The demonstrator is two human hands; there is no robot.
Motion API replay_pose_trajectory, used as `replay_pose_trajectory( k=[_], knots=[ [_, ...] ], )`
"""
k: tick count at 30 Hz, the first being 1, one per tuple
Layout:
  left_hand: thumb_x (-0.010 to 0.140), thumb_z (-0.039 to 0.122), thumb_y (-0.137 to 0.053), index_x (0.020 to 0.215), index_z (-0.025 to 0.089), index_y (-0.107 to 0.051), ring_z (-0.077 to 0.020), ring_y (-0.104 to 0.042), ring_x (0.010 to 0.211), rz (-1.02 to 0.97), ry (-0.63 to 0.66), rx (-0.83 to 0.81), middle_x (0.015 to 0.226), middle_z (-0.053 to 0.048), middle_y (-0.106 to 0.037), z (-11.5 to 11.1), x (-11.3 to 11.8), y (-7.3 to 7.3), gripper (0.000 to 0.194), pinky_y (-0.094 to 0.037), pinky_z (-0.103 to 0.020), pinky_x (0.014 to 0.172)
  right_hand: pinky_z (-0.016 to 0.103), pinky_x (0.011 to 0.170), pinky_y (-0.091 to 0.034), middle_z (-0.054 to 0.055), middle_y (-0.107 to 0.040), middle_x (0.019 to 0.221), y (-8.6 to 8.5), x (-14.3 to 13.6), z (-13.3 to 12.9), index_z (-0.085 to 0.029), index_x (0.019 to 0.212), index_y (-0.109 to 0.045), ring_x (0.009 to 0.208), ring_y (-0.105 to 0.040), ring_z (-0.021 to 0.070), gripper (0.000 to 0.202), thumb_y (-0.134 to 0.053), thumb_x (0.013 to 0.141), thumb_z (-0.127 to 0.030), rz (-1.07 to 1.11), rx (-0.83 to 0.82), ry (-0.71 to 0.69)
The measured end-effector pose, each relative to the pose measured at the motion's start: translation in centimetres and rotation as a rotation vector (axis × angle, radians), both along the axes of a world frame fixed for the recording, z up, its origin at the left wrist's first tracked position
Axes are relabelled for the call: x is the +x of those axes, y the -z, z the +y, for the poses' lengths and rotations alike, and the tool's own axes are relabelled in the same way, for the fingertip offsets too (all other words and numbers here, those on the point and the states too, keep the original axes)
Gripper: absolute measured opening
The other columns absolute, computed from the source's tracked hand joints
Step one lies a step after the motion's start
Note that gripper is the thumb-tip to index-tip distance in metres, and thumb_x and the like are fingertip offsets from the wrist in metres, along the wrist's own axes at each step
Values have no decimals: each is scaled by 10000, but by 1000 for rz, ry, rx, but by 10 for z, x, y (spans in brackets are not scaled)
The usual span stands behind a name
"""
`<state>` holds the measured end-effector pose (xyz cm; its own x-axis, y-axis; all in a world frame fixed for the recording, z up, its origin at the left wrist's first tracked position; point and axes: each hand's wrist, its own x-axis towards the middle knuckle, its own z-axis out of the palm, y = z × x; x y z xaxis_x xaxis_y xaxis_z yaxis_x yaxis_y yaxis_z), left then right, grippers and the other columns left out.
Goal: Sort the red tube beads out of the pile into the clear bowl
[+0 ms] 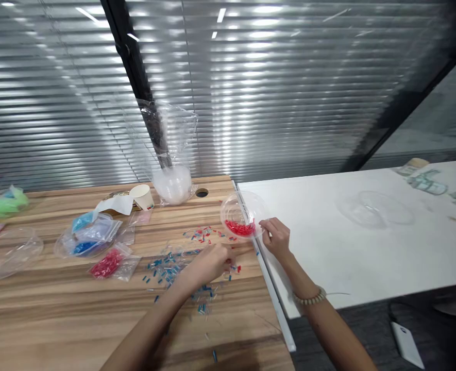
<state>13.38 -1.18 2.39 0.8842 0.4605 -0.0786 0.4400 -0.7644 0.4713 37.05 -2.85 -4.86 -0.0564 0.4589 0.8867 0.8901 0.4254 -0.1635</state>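
A clear round bowl (240, 228) with red pieces in it straddles the joint between the wooden table and the white one. My right hand (276, 236) is at the bowl's right rim, its fingers closed together; what they grip is too small to make out. Blue pieces (169, 269) lie scattered over the wood, with some red pieces (203, 234) behind them. Over the right part of this scatter is my left hand (216, 262), palm down with fingers curled together. Its fingertips are near the wood, and whatever they hold is hidden.
Clear bags with red pieces (107, 264), a clear bowl holding bags (63, 246), a paper cup (142, 197) and a stack of white bowls (172, 184) stand on the wooden table (38, 319). Clear lids (370, 210) lie on the white table (405, 252).
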Motion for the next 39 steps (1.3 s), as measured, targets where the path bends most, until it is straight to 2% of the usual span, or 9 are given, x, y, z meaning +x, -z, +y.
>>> replay_pose_trajectory(
  k=[3, 5, 13, 21, 26, 30, 33, 39],
  knots=[
    [711, 42, -587, 751, 158, -690, -177, -615, 734, 125, -30, -15, 759, -47, -690, 2, 1, 13, 160, -414, -231, 638, 271, 553, -384, 18, -577, 635, 1, 1, 1, -192, 807, -598, 599, -506, 156, 260, -414, 772, -11, -13, -13, 11],
    [703, 40, -563, 743, 156, -694, -179, -618, 715, 144, -47, -19, 737, -51, -692, 4, 2, 15, 179, -408, -232, 624, 270, 562, -385, 17, -581, 635, 2, 1, 2, -192, 808, -601, 604, -506, 156, 255, -418, 774, -18, -25, -22, 11],
    [708, 35, -523, 763, 143, -708, -174, -637, 767, 136, -29, -87, 794, -63, -711, 1, 4, 7, 221, -438, -222, 675, 270, 571, -385, 17, -567, 628, 3, 2, 3, -188, 804, -612, 608, -499, 158, 245, -426, 782, -31, -39, -39, 16],
    [729, 49, -539, 822, 151, -688, -191, -627, 786, 205, -22, -33, 860, -76, -697, -12, 10, -3, 203, -431, -241, 673, 276, 583, -382, 21, -563, 631, 6, 2, 0, -189, 797, -613, 616, -498, 162, 235, -426, 790, -46, -43, -65, 27],
    [742, 52, -527, 811, 158, -661, -198, -620, 807, 229, -19, 13, 825, -73, -687, -16, 12, -8, 184, -421, -239, 666, 271, 576, -378, 19, -561, 629, 5, 0, -1, -185, 802, -615, 615, -498, 159, 234, -422, 805, -52, -38, -67, 34],
    [762, 39, -487, 846, 164, -652, -179, -622, 772, 199, 7, -7, 800, -61, -697, -18, 13, -9, 224, -417, -236, 658, 270, 573, -375, 14, -554, 616, 5, 0, -1, -181, 812, -614, 607, -490, 158, 236, -417, 808, -50, -37, -67, 36],
    [757, 35, -478, 802, 151, -657, -166, -623, 726, 192, 26, -50, 765, -54, -707, -19, 14, -8, 217, -414, -238, 650, 268, 578, -381, 15, -563, 627, 7, 0, 0, -181, 814, -612, 612, -495, 156, 235, -418, 807, -49, -34, -68, 33],
    [734, 34, -498, 768, 135, -669, -165, -623, 725, 184, -4, -77, 758, -62, -708, -16, 14, -3, 201, -423, -241, 670, 269, 573, -388, 15, -567, 630, 9, 1, 2, -181, 814, -611, 609, -500, 159, 233, -423, 796, -45, -20, -66, 29]
  ],
)
